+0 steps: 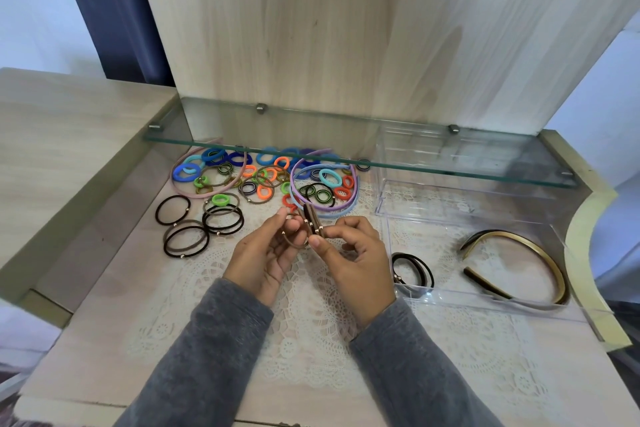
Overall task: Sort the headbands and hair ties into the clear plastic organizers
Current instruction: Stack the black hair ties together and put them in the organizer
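both hands are meeting above the lace mat (311, 350), raised and almost touching. the left hand (265, 256) is curling its fingers round a taupe hair tie (292, 244); the right hand (355, 262) is pinching a small stack of dark, gold-beaded hair ties (309, 215) upright between thumb and forefinger, just left of the clear organizer (519, 309).

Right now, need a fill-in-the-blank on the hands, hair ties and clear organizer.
1. The left hand holds one taupe elastic hair tie; the right hand pinches a bundle of dark hair ties with ____ beads.
2. In the clear plastic organizer, the gold-and-black rigid headbands lie to the ____ of the black elastic hair ties.
3. The pink plastic headband lies partly beneath the ____ shelf.
Missing: gold; right; glass.
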`<state>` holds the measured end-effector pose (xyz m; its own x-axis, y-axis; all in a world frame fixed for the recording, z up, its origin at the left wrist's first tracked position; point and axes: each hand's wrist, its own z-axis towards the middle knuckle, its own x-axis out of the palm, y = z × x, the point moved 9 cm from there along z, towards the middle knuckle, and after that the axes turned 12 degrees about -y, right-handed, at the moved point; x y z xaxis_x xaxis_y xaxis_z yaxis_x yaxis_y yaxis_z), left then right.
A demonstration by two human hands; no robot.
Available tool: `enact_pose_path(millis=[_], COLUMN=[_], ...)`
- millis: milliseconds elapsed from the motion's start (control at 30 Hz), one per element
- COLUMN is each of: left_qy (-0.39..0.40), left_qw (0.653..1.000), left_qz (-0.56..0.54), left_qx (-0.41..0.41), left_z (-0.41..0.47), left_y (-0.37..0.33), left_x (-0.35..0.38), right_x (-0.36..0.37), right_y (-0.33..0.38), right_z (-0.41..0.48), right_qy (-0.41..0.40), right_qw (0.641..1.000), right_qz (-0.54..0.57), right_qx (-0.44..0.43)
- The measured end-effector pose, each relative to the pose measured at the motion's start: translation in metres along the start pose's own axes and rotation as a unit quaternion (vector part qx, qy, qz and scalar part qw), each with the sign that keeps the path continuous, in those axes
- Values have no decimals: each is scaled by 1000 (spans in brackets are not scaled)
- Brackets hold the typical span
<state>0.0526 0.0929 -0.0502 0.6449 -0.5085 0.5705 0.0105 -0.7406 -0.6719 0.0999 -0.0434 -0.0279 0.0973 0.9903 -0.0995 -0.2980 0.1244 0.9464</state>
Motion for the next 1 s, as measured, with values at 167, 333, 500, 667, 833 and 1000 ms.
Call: enact_pose_path(millis=[167, 333, 500, 667, 833, 1000], left_qy=[-13, -15, 12, 42, 49, 47], left_qw=[998, 999, 998, 998, 997, 996], left_qz=[46, 37, 54, 44, 45, 56], left_qx=[34, 29, 26, 19, 32, 46], left_z=[-1, -1, -2, -6, -5, -6], left_y=[2, 3, 4, 3, 3, 3], left_x=[0, 1, 4, 9, 7, 7], right_x=[-1, 0, 5, 5, 5, 3], right_y=[1, 3, 4, 5, 4, 4], right_z=[1, 0, -1, -1, -2, 0], right_qy=[-3, 2, 21, 27, 28, 32], right_qw=[1000, 1000, 1000, 999, 1000, 999], right_qz=[-3, 0, 7, 8, 4, 6], right_qx=[-7, -16, -20, -19, -10, -8])
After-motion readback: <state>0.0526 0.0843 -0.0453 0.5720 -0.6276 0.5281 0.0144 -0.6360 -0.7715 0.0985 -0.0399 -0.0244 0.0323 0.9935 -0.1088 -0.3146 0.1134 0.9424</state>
